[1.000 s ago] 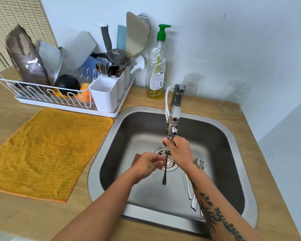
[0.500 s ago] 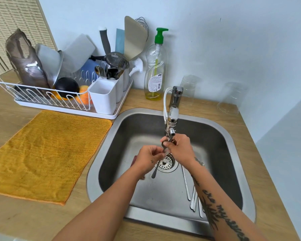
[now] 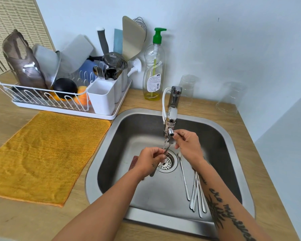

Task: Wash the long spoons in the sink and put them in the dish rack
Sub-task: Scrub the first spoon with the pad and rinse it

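Head view: both hands (image 3: 169,153) grip one spoon (image 3: 167,149) under faucet (image 3: 170,122).

soap bottle (image 3: 153,70) label print too small; forearm tattoo (image 3: 233,214) script illegible.

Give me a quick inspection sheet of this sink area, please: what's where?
Surface: wooden counter with a steel sink set in it.
Job's things: one spoon held under the tap; more spoons lie on the sink floor; dish rack at the back left, already full.
Clutter: yellow cloth, soap bottle, two upturned glasses, a reddish sponge in the sink.
Grips: left hand and right hand both hold the spoon.
Cables: white hose on the tap.
Surroundings: pale wall, woven screen on the left.
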